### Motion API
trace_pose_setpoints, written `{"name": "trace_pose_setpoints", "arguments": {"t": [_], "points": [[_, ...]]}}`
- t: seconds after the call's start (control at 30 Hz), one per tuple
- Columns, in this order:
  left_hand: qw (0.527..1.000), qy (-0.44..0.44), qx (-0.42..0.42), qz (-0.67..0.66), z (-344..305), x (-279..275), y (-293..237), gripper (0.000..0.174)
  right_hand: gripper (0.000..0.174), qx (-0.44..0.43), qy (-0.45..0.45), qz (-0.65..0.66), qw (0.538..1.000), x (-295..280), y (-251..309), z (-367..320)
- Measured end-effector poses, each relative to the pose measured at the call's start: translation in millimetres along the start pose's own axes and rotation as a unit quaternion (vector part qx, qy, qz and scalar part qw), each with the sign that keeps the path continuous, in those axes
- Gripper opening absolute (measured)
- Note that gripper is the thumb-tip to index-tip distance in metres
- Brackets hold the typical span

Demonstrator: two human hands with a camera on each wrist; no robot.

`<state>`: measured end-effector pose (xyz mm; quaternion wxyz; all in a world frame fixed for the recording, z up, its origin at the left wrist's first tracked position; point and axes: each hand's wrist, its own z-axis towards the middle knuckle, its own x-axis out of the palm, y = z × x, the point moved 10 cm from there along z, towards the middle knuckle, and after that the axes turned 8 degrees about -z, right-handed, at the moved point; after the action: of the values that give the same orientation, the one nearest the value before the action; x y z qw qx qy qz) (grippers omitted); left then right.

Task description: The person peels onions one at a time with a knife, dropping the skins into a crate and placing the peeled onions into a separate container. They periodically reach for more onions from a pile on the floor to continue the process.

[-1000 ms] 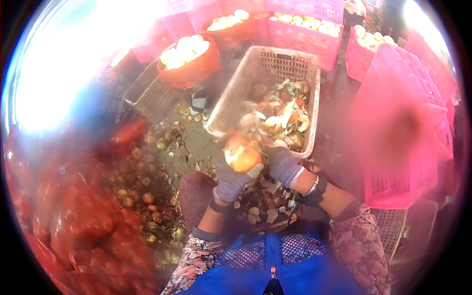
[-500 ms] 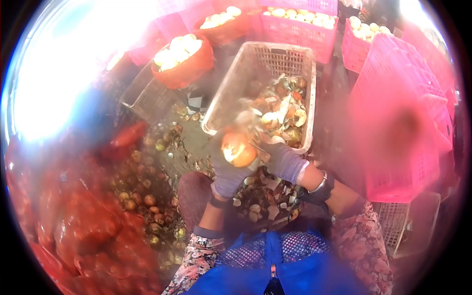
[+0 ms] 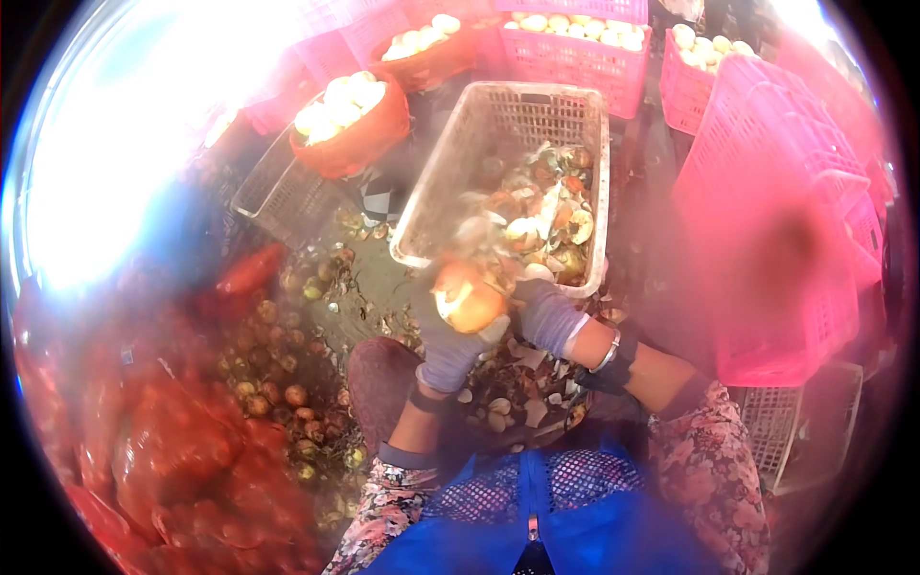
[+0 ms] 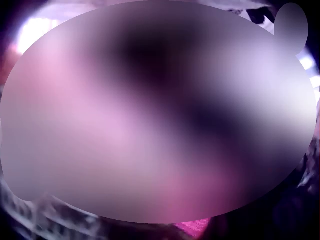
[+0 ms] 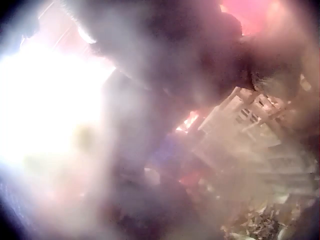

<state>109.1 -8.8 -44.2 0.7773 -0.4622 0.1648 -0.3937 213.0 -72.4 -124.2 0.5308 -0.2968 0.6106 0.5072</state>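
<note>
In the head view, my gloved left hand (image 3: 448, 356) holds a large onion (image 3: 470, 299) with golden-brown skin and a pale patch on its upper left. My gloved right hand (image 3: 548, 311) is close at the onion's right side, fingers turned in toward it; whether they grip a tool I cannot tell. Just beyond both hands stands a pale plastic crate (image 3: 414, 216), with onion peels and scraps (image 3: 551, 216) heaped in its right part. The left wrist view is blurred over almost entirely, and the right wrist view is hazy, with a crate's slotted wall (image 5: 240, 125) behind the hand.
Loose onions (image 3: 278, 364) cover the ground at left, beside red mesh sacks (image 3: 172, 450). Peel scraps (image 3: 522, 393) lie between the knees. An orange-red basket (image 3: 359, 139) and pink crates (image 3: 575, 67) of peeled onions stand at the back. Stacked pink crates (image 3: 786, 326) are at right.
The onion turned in the left hand, its pale cut patch facing up half a second ago and more golden skin showing now. The right hand moved in, then slightly back.
</note>
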Motion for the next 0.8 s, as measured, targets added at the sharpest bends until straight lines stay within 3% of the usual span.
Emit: {"name": "trace_pose_setpoints", "arguments": {"t": [0.1,0.13,0.17,0.23,0.3,0.4,0.5,0.6,0.7,0.8], "points": [[0.968,-0.012,-0.169,-0.184,-2.2,16.1,-13.1,0.077,0.038,0.066,0.186,-0.069,0.978,-32.0,12.7,-6.8],[0.941,-0.013,-0.229,-0.249,-5.9,22.8,-12.2,0.073,0.046,0.064,0.157,-0.069,0.983,-40.2,15.2,-7.2],[0.939,0.008,-0.252,-0.232,-15.4,16.1,10.5,0.064,0.055,0.062,0.129,-0.069,0.987,-47.3,17.0,-8.1],[0.874,-0.006,-0.298,-0.383,-16.2,16.3,27.1,0.067,0.07,0.058,0.088,-0.068,0.992,-52.1,12.8,-5.0],[0.835,-0.014,-0.314,-0.451,-19.0,26.1,20.1,0.074,0.084,0.058,0.068,-0.058,0.994,-43.4,6.1,0.7],[0.85,-0.036,-0.313,-0.422,-19.3,22.7,21.8,0.077,0.084,0.055,0.032,-0.054,0.997,-45.1,7.3,-3.1],[0.895,-0.019,-0.276,-0.349,-14.5,19.0,10.2,0.08,0.086,0.047,0.033,-0.056,0.997,-49.7,9.4,-3.4],[0.878,-0.002,-0.284,-0.385,-14.7,20.7,8.8,0.084,0.081,0.04,0.115,-0.07,0.99,-37.4,9.1,-1.2],[0.802,0.056,-0.308,-0.509,-16.8,28.2,15.5,0.089,0.066,-0.03,0.106,-0.035,0.993,-33.7,13.9,-2.6],[0.841,0.028,-0.269,-0.469,-13.5,20.5,16.2,0.093,0.051,-0.128,0.038,0.0,0.991,-55.3,26.2,-12.9]]}}
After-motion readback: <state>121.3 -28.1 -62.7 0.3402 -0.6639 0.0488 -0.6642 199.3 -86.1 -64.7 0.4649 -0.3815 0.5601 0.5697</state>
